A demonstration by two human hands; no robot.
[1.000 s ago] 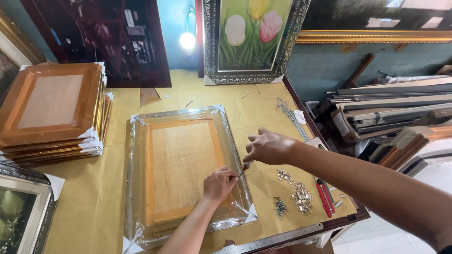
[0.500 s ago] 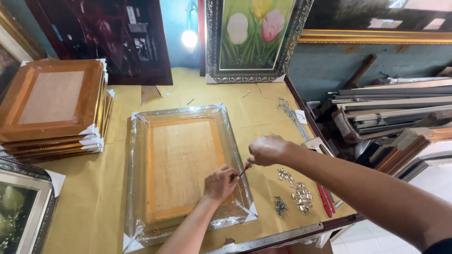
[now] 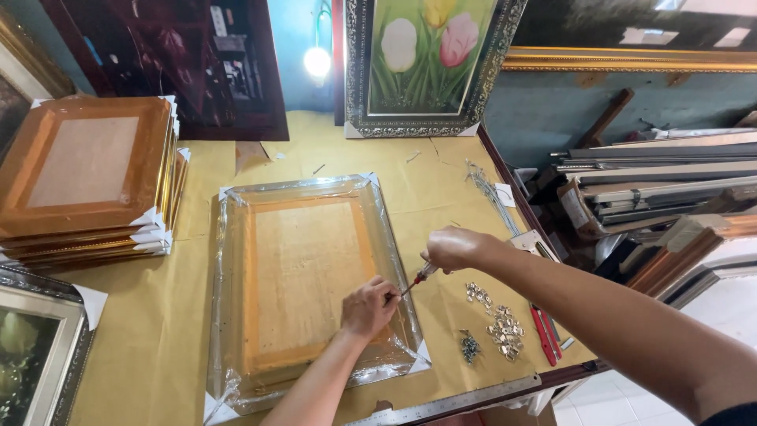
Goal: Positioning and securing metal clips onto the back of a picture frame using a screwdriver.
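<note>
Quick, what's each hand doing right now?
Left hand: closed, pinching something too small to tell on the plastic-wrapped wooden picture frame.
Right hand: closed, holding red-handled screwdriver.

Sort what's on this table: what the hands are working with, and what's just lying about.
In use:
- left hand, pressed on the plastic-wrapped frame, face down
- right hand, holding the red-handled screwdriver
- small metal fittings beside it, probably

Lying about:
- stack of frames
- tulip painting
- steel ruler
- red tool
</note>
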